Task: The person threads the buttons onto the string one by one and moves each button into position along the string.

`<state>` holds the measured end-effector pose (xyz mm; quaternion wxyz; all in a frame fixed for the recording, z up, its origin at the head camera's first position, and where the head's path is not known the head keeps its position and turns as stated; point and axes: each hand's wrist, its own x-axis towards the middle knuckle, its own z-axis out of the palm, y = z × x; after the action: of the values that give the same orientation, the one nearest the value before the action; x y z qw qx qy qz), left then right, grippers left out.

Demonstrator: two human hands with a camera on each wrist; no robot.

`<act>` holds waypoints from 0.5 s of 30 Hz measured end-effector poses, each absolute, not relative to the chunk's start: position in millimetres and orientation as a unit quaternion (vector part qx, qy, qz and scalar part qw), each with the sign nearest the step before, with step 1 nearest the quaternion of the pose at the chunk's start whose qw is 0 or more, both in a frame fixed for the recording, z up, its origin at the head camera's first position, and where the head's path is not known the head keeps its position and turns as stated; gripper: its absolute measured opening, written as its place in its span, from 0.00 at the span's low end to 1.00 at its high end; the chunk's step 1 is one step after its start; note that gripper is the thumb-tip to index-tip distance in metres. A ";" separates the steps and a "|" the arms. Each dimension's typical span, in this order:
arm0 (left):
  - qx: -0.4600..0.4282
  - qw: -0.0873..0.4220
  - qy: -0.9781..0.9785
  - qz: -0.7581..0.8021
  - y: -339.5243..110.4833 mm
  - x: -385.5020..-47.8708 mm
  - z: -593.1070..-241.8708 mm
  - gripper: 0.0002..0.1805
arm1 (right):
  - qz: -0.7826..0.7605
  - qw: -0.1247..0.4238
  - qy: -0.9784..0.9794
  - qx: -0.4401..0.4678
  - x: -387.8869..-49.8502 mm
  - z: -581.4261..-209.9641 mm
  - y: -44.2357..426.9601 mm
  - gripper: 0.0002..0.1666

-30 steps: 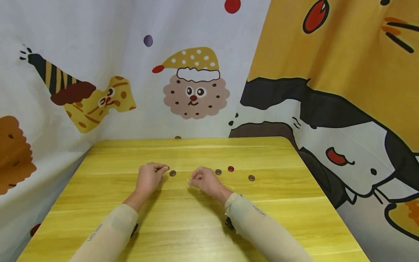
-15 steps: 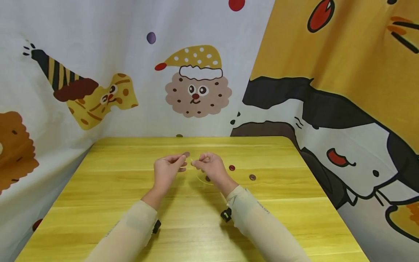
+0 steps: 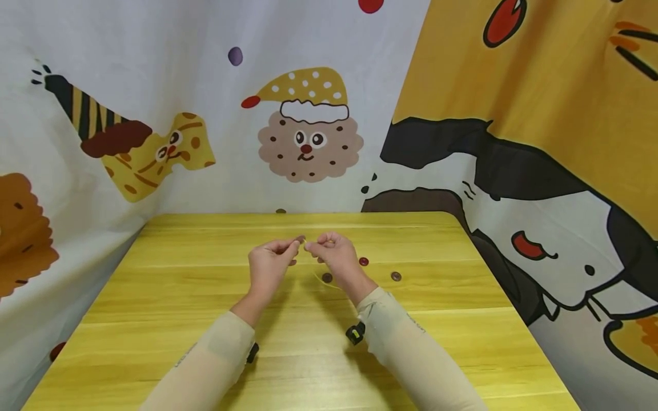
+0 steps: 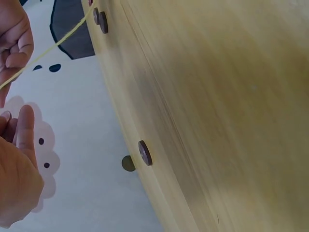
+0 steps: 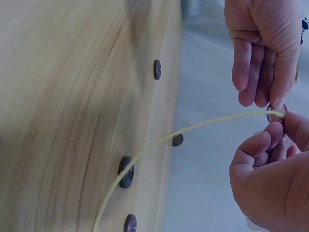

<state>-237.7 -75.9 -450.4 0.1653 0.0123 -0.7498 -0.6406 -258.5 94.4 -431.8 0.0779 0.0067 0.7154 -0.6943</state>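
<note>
On the left, the left hand is raised above the table and pinches a small held button, which the head view shows a little before the far edge. Only the fingertips grip its rim, so, in my judgement, a small push from the other side could make it slip, drop and roll toward that edge. Below this hand lies a lone button, seen from the wrists; a dropped piece could knock it. Between the hands, the end of a yellow string touches the face of the held button; whether it has entered a hole, I cannot tell. The string looks soft, so its tip could bend or fray if it is pushed away from the hole, and the fingertips may hide the hole. Next, the right hand pinches the string near this end; if the grip comes too far back, the tip would probably fold. The rest of the string hangs under the right wrist, beside a dark button, and a wide arm movement could drag it. Further right, toward the table's right edge, lie a red button and a brown button, at less risk, I think.
</note>
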 end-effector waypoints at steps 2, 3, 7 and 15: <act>0.010 0.171 -0.752 -0.637 -75.7 -237.5 -451.1 0.07 | -0.694 0.076 0.716 0.006 -257.8 -431.3 94.0 0.15; 0.008 0.173 -0.753 -0.635 -75.6 -237.5 -451.6 0.07 | -0.694 0.075 0.716 0.006 -257.4 -431.3 93.7 0.15; 0.001 0.185 -0.759 -0.624 -74.8 -237.1 -452.9 0.07 | -0.699 0.072 0.712 0.007 -256.0 -431.6 92.5 0.15; -0.012 0.207 -0.779 -0.592 -72.8 -237.3 -454.1 0.07 | -0.704 0.071 0.707 0.009 -255.7 -434.4 92.3 0.14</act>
<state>-237.3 -72.8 -454.1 0.2069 -0.0124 -0.7785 -0.5924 -255.7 92.3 -434.4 0.0713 0.0092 0.7068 -0.7037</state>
